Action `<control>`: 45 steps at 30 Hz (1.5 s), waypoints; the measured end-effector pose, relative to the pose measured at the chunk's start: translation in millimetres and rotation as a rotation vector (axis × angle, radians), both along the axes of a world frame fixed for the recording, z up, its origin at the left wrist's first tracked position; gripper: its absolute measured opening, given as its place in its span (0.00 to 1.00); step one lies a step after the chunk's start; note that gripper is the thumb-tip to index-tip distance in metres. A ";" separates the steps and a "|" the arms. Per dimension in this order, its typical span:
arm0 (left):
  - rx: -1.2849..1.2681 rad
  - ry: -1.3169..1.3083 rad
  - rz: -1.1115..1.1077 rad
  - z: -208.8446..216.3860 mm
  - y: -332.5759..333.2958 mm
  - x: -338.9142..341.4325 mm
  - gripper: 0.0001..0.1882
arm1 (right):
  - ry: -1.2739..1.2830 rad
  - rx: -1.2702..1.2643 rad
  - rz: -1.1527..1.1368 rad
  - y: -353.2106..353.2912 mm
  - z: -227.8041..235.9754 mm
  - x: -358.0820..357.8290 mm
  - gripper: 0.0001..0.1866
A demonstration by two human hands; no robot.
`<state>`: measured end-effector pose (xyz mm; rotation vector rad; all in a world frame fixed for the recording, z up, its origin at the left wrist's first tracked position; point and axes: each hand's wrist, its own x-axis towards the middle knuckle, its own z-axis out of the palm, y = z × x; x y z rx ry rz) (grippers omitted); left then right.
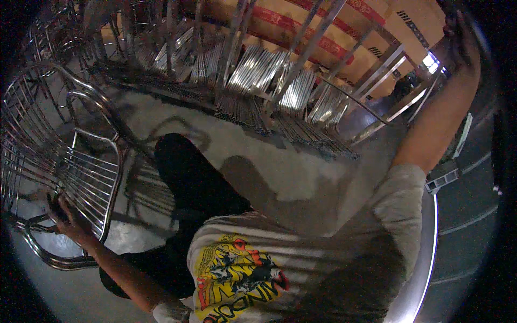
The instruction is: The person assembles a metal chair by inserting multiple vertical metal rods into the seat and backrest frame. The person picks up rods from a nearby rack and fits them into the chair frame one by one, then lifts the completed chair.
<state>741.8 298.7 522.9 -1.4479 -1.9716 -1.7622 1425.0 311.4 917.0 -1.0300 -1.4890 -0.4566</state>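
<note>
At the left stands a shiny metal-rod chair [89,177] with a curved tubular frame, a slatted seat and a fanned rod back. My left hand [67,218] is at the edge of its seat, fingers apart. In the dim light I cannot tell whether they touch the rods. My right arm is raised to the far upper right. There my right hand [460,46] is dark near the picture's rim, its fingers appearing stretched out, with no held thing visible.
Bundles of shiny metal tubes [258,70] lie in an upright metal rack [231,48] ahead. Behind it are brown cardboard boxes [280,21] with red bands. More metal frames [48,32] crowd the upper left. My dark-trousered knee [180,156] is beside the chair, above the grey floor [291,167].
</note>
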 end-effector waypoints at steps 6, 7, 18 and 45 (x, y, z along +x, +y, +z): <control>-0.138 -0.406 -0.306 36.6 -29.5 24.5 0.23 | 0.202 -0.070 0.634 19.1 -0.1 -128.5 0.13; -0.058 -0.318 -0.337 58.4 -32.8 26.9 0.25 | 0.234 -0.090 0.734 27.8 7.0 -153.8 0.13; -0.246 0.541 -0.192 124.9 -22.8 22.9 0.29 | 0.375 -0.400 1.871 126.4 4.1 -474.4 0.12; -0.690 0.219 0.178 -0.1 171.4 -276.7 0.22 | 0.521 -1.788 0.978 139.5 -383.5 -721.4 0.23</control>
